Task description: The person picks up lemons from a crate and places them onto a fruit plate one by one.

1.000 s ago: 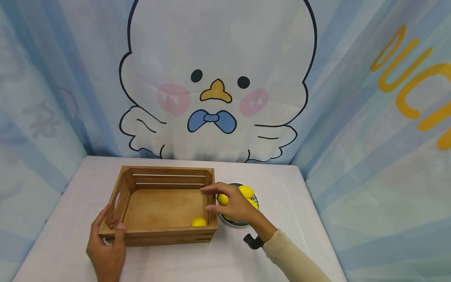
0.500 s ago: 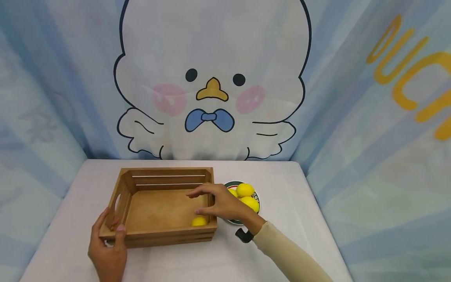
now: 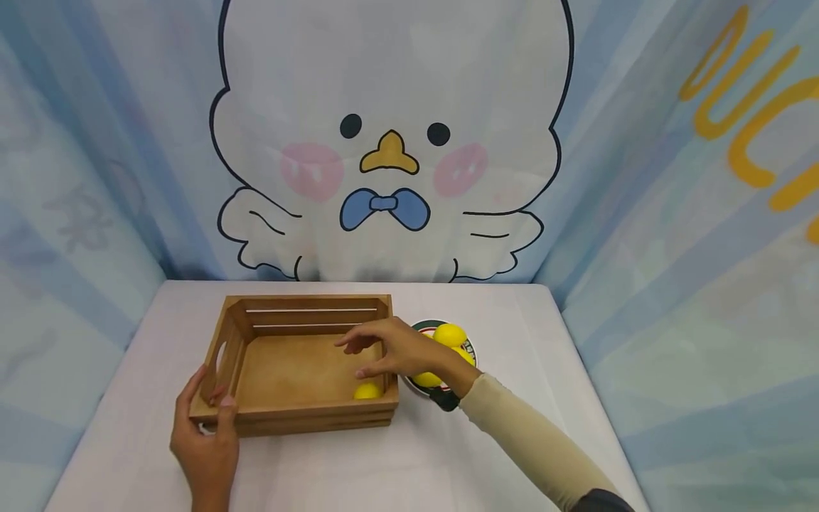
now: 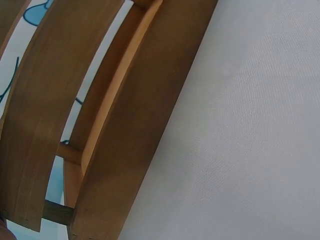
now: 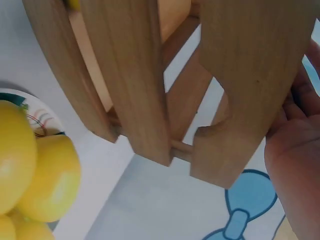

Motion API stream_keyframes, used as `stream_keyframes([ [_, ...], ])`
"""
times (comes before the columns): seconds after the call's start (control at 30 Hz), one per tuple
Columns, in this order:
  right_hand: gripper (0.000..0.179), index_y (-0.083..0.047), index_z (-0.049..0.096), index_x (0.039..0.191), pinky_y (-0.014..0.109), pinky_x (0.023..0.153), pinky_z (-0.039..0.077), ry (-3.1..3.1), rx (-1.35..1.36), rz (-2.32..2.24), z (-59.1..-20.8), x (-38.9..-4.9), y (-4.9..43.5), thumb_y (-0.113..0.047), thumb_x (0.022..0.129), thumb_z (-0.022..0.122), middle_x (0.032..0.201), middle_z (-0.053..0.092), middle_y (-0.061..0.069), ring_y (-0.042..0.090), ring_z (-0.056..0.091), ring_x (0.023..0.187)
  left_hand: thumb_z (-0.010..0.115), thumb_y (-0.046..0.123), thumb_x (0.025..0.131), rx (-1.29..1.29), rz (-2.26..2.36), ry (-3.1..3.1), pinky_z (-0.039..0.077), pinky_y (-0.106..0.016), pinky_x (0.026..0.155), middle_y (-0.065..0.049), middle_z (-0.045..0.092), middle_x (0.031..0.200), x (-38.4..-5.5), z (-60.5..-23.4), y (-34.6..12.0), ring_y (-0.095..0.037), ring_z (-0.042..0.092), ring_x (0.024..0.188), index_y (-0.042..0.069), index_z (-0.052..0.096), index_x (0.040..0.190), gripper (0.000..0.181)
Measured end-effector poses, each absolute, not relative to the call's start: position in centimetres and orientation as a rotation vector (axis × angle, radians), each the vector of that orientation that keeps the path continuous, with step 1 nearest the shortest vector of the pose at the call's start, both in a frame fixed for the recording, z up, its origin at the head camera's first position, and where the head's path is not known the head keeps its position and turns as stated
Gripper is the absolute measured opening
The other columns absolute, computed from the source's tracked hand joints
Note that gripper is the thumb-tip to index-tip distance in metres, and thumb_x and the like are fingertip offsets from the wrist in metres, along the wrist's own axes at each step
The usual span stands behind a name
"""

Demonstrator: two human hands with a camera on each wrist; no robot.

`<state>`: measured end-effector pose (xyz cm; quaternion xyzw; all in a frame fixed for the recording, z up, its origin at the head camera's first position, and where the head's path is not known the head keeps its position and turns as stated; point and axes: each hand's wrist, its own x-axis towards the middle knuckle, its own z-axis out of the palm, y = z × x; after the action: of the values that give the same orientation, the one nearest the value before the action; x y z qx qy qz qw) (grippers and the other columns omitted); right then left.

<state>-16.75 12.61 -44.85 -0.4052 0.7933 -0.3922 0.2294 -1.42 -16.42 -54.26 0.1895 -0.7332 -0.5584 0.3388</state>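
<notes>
In the head view, a slatted wooden crate (image 3: pixel 307 419) stands on the table with one lemon (image 3: pixel 367 391) in its front right corner. My left hand (image 3: pixel 205 444) grips the crate's left end, thumb over the front corner and fingertips showing inside through the handle hole. The right hand (image 3: pixel 399 347) hovers across the crate's right end, fingers loosely bent and nothing between them. Beside the crate, a plate (image 3: pixel 421 326) with a dark green rim bears several lemons (image 3: pixel 450 334), partly hidden behind the right hand and wrist. The right wrist view shows the crate's right end (image 5: pixel 125 85) close up.
The white cloth-covered table (image 3: pixel 512 334) ends at a curtain (image 3: pixel 397 263) printed with a white cartoon bird. More curtains hang at both sides. A dark strap-like piece (image 3: pixel 443 400) hangs below the right wrist, overlapping the plate's front edge.
The right hand has moved left from the crate's right edge to farther over its inside, uncovering more of the plate's lemons. The left hand keeps its grip on the crate. The head view has shifted slightly.
</notes>
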Motion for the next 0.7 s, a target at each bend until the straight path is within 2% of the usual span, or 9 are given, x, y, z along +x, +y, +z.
stream_keyframes([
  [0.17, 0.053, -0.019, 0.068, 0.141, 0.022, 0.105, 0.053, 2.137, -1.163, -1.042, -44.5, -17.5, 11.9, -0.023, 0.091, 0.085, 0.134, 0.073, -0.002, 0.021, 0.07, 0.124, 0.066, -0.008, 0.092, 0.511, -1.439, -1.923, 0.045, -0.007, 0.097, -0.003, 0.066, 0.146, -1.4, -54.1, -16.5, 0.0, 0.067, 0.11, 0.023, 0.061, 0.15, 0.067],
  [0.4, 0.053, -0.017, 0.069, 0.14, 0.032, 0.11, 0.054, 2.115, -1.254, -0.95, -44.3, -18.2, 11.2, -0.022, 0.09, 0.086, 0.139, 0.071, -0.002, 0.009, 0.067, 0.123, 0.066, -0.009, 0.092, 0.49, -1.45, -1.909, 0.047, -0.008, 0.097, -0.003, 0.065, 0.15, -1.4, -54.4, -16.6, -0.002, 0.069, 0.111, 0.021, 0.061, 0.151, 0.066],
  [0.57, 0.051, -0.02, 0.071, 0.137, 0.027, 0.11, 0.053, 2.075, -1.244, -0.866, -44.1, -18.9, 10.7, -0.023, 0.089, 0.087, 0.138, 0.071, -0.007, 0.004, 0.065, 0.124, 0.065, -0.01, 0.092, 0.486, -1.444, -1.906, 0.046, -0.009, 0.098, -0.003, 0.066, 0.148, -1.5, -54.5, -16.7, -0.002, 0.069, 0.111, 0.02, 0.061, 0.151, 0.066],
  [0.7, 0.05, -0.015, 0.072, 0.136, 0.028, 0.11, 0.053, 1.958, -1.249, -0.841, -44.0, -19.9, 10.5, -0.016, 0.088, 0.087, 0.137, 0.072, -0.006, 0.003, 0.065, 0.123, 0.066, -0.009, 0.093, 0.488, -1.44, -1.91, 0.046, -0.009, 0.097, -0.003, 0.066, 0.147, -1.5, -54.5, -16.7, -0.001, 0.069, 0.111, 0.021, 0.061, 0.151, 0.065],
])
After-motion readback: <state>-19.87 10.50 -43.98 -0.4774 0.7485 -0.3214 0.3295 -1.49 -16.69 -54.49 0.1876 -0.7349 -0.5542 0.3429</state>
